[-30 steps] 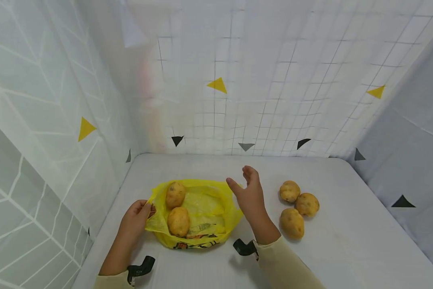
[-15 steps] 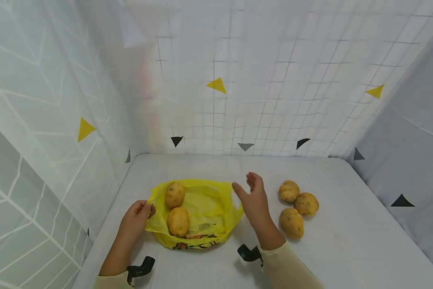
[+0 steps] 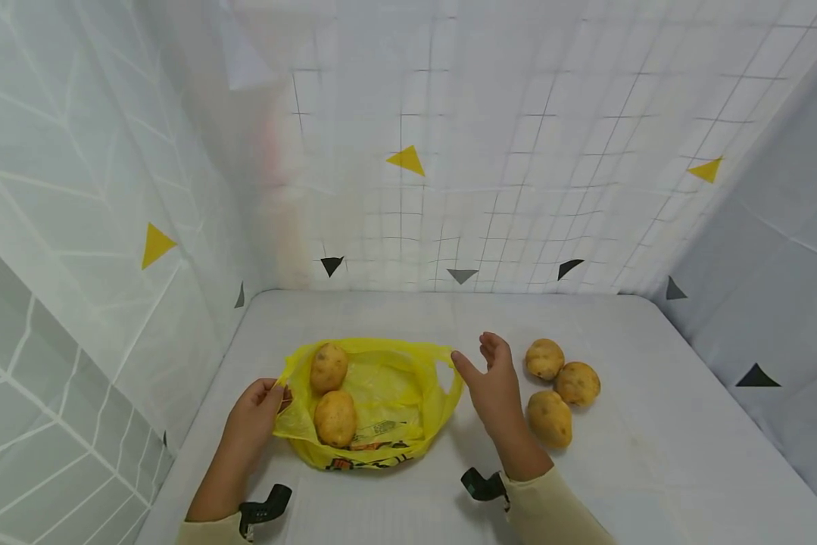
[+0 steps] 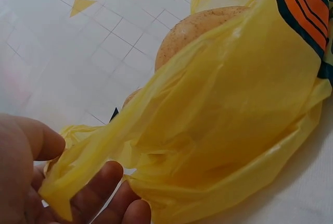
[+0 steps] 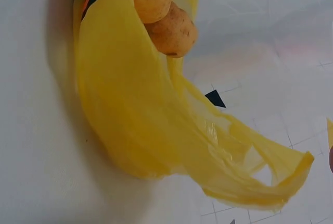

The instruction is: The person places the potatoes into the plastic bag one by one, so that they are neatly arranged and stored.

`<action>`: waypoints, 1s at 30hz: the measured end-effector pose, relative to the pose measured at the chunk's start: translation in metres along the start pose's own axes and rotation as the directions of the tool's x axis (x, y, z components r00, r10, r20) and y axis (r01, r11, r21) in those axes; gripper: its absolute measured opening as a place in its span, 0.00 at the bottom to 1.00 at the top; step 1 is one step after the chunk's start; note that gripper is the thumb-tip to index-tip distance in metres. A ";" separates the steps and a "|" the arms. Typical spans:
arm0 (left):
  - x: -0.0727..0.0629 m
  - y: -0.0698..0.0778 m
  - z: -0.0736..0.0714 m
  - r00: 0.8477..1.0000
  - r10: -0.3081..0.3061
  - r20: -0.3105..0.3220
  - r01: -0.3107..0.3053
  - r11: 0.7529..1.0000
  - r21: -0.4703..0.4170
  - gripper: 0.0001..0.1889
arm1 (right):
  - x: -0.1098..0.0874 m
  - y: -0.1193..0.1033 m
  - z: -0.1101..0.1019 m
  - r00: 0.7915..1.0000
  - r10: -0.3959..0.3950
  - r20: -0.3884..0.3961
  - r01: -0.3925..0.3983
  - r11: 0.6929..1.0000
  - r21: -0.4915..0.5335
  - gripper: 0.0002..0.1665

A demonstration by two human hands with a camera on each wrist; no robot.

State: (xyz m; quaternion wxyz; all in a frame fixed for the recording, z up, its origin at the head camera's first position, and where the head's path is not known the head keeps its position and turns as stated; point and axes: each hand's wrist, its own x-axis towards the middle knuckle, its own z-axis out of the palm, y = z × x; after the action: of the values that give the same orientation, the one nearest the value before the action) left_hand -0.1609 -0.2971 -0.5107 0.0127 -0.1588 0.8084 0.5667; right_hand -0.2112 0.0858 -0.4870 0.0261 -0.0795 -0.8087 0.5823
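A yellow plastic bag (image 3: pixel 388 378) lies with its mouth spread in the middle of the table. Inside, at its left side, are one potato (image 3: pixel 329 368) and a second potato (image 3: pixel 336 418) just in front of it. My left hand (image 3: pixel 250 412) holds the bag's left handle; in the left wrist view the handle (image 4: pixel 73 174) passes between thumb and fingers. Beside the bag's right handle hovers my right hand (image 3: pixel 495 390), thumb and fingers spread apart, holding nothing. The right wrist view shows that handle (image 5: pixel 276 190) standing up by itself, with only a fingertip at the frame's edge.
To the right of my right hand sit three loose potatoes: a rear one (image 3: pixel 544 359), a right one (image 3: pixel 578 384) and a front one (image 3: pixel 549 419). The white table (image 3: pixel 653 469) is enclosed by pale sheets with triangle marks.
My right hand has moved right and slightly nearer to me, away from the bag's right handle. The left hand keeps its hold, and the potatoes have not moved.
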 end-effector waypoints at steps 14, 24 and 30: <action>-0.002 0.002 -0.001 1.000 -0.011 -0.001 0.011 1.000 0.016 0.20 | 0.001 0.008 -0.013 0.999 0.046 -0.021 -0.047 0.999 -0.007 0.62; -0.001 0.003 0.000 1.000 -0.017 -0.005 0.018 1.000 0.022 0.20 | 0.000 0.006 -0.021 0.999 0.033 -0.039 -0.035 0.998 -0.056 0.62; -0.002 0.004 0.000 0.999 -0.034 -0.011 0.034 0.999 0.031 0.19 | -0.001 0.009 -0.029 0.998 0.021 -0.053 -0.023 0.999 -0.040 0.62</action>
State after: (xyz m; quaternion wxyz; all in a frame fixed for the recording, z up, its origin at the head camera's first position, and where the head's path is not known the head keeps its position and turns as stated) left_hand -0.1597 -0.2956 -0.5059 0.0208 -0.1751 0.8145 0.5527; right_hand -0.2057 0.1160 -0.4864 0.0395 -0.1041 -0.8184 0.5638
